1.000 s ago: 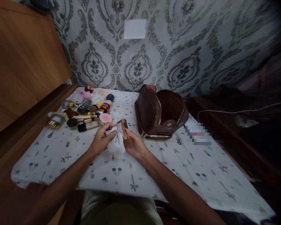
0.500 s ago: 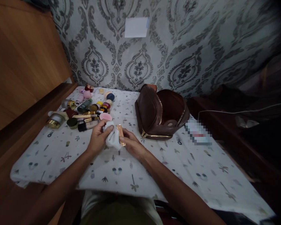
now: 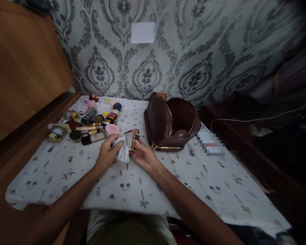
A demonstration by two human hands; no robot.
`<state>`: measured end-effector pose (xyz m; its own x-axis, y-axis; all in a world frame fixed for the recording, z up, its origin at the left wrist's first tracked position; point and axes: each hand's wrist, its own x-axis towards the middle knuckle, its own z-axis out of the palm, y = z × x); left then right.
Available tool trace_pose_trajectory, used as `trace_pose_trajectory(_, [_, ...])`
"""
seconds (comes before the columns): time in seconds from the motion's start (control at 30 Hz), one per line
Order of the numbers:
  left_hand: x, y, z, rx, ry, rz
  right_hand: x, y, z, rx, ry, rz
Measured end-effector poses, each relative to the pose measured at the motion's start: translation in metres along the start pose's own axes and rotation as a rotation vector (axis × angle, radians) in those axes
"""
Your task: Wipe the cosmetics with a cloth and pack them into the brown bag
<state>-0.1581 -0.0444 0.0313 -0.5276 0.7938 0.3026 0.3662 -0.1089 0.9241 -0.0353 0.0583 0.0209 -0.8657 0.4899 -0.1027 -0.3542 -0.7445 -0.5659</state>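
My left hand (image 3: 107, 153) pinches a folded white cloth (image 3: 122, 153) above the front middle of the table. In my right hand (image 3: 145, 154) is a small gold-edged case (image 3: 132, 139) with a glittery silver face, tilted, its left side touching the cloth. Some of its lower part is hidden by cloth and fingers. Just behind the cloth lies a round pink item (image 3: 112, 129). An open brown zip bag (image 3: 158, 119) stands to the right of my hands.
Cosmetics crowd the table's back left, among them a green jar (image 3: 75, 136), a foundation bottle (image 3: 94, 137) and a gold-based jar (image 3: 56, 133). A blurred-out flat item (image 3: 211, 144) lies right of the bag. Patterned cloth (image 3: 107, 190) covers the table.
The gold-edged case has turned in my right hand, so its glittery face now shows. It has risen slightly above the cloth. The whole view has shifted a little.
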Motion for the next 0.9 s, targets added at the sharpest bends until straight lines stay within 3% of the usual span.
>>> trace_pose_trajectory(0.1, [-0.005,0.003,0.003,0.028,0.026,0.126,0.001,0.002,0.0,0.015,0.028,-0.002])
trace_pose_trajectory(0.23, [-0.014,0.009,0.007,0.175,-0.016,0.472,0.004,0.003,-0.005,0.044,0.073,0.013])
trace_pose_trajectory(0.33, [-0.016,0.011,0.009,0.362,-0.073,0.685,0.006,-0.001,-0.006,0.063,0.025,0.069])
trace_pose_trajectory(0.4, [-0.016,0.011,0.008,0.456,-0.078,0.758,0.005,-0.005,-0.005,0.061,-0.012,0.1])
trace_pose_trajectory(0.57, [-0.011,0.01,0.004,0.514,-0.036,0.723,0.002,-0.01,0.0,0.08,-0.029,0.115])
trace_pose_trajectory(0.9, [-0.012,0.011,0.001,0.378,-0.061,0.608,0.002,-0.014,-0.002,0.154,0.03,0.147])
